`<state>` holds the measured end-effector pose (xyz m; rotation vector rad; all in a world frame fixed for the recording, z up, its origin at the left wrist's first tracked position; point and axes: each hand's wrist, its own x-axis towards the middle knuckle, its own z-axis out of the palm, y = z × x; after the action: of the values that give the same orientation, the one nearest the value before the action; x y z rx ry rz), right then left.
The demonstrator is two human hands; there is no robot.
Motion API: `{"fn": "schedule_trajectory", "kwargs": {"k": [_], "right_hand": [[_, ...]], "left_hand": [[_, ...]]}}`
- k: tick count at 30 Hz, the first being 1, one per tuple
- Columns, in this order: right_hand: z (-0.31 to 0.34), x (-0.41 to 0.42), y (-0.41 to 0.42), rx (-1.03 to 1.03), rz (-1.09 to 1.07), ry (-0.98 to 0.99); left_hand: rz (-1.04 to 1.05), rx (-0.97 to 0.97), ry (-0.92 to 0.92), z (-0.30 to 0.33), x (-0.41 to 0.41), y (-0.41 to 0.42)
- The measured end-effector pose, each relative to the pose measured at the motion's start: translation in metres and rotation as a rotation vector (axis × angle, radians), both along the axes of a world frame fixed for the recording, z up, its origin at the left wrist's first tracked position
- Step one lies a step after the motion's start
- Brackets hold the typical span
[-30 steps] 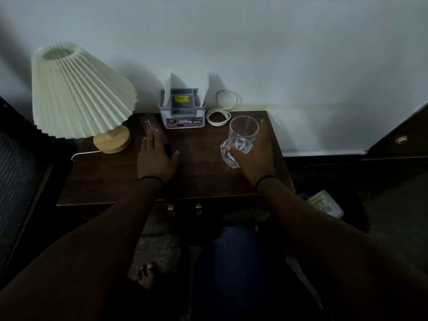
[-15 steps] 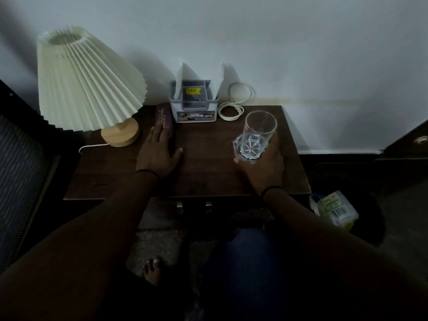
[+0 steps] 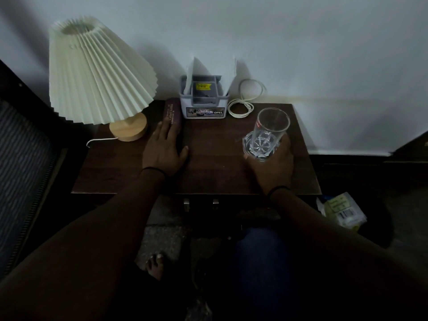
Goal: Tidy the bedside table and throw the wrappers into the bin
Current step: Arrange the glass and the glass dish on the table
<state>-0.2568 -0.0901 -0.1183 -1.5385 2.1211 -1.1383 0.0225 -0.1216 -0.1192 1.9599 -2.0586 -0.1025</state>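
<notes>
A dark wooden bedside table (image 3: 215, 163) stands against the white wall. My right hand (image 3: 273, 167) grips the base of a clear drinking glass (image 3: 269, 133), tilted slightly over the table's right side. My left hand (image 3: 163, 149) lies flat, fingers spread, on a maroon book (image 3: 172, 112) lying on the table left of centre. On the floor to the right, a dark bin (image 3: 379, 228) holds a pale green wrapper (image 3: 342, 210).
A pleated cream lamp (image 3: 97, 72) on a wooden base occupies the back left. A grey organiser box (image 3: 203, 100) with papers sits at the back centre, a coiled white cable (image 3: 243, 105) beside it. My bare foot (image 3: 156, 262) and knee are below the table front.
The view has shifted so the table sits more centred. My right hand has carried the glass a little right and toward the back. My left hand stays on the book.
</notes>
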Motion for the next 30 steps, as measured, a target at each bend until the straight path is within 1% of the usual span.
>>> {"fn": "schedule_trajectory", "kwargs": {"k": [4, 8, 12, 14, 21, 24, 30], "right_hand": [[0.000, -0.003, -0.004, 0.000, 0.013, -0.026], [0.000, -0.007, -0.018, -0.011, -0.072, -0.047], [-0.001, -0.019, -0.046, 0.010, -0.117, -0.107], [-0.001, -0.028, -0.062, 0.035, -0.087, -0.144], [0.000, -0.059, -0.108, 0.042, 0.082, -0.229], [-0.005, -0.064, -0.123, 0.033, 0.099, -0.267], [-0.012, -0.076, -0.146, 0.045, 0.114, -0.252]], "left_hand": [[0.010, -0.053, -0.052, -0.003, -0.004, 0.006], [-0.030, -0.124, -0.072, -0.005, -0.020, 0.014], [-0.146, -0.116, 0.012, -0.002, -0.058, 0.007], [-0.193, -0.095, 0.060, 0.001, -0.078, -0.002], [-0.276, -0.006, 0.096, -0.006, -0.120, -0.031], [-0.293, 0.024, 0.097, -0.014, -0.128, -0.040], [-0.277, 0.018, 0.107, -0.017, -0.131, -0.047]]}}
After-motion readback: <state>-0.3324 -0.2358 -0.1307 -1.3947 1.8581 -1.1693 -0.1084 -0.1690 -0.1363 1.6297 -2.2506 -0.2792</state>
